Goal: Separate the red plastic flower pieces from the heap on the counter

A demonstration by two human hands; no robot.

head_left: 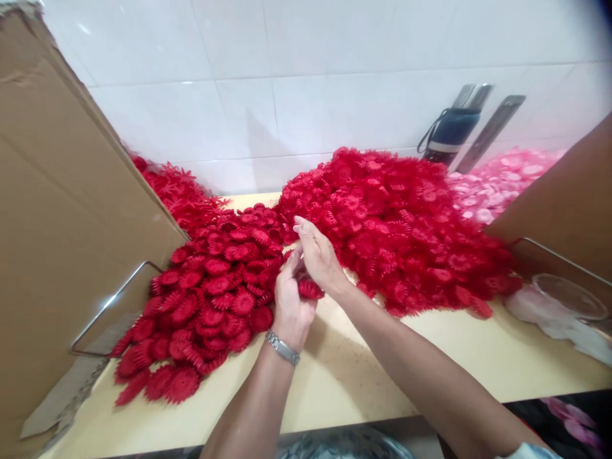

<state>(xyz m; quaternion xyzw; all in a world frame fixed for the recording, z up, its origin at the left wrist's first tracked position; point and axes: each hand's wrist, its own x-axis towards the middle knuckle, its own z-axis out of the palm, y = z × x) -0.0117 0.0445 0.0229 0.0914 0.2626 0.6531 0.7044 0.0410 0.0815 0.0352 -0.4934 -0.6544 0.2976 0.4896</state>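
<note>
A tall brown cardboard sheet (62,210) leans at the left of the pale yellow tabletop (344,376), which carries a big heap of spiky red plastic flower pieces (396,223) and a flatter spread of red ridged plastic discs (210,293). Between them, the left hand (291,306) and right hand (318,255) meet, fingers closed on one small red plastic piece (310,290), perhaps two.

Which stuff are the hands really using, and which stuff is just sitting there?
In use: left hand, right hand, red flower piece, red piles.
Just sitting: pink pile, cardboard, clear dish, dark bottle.
</note>
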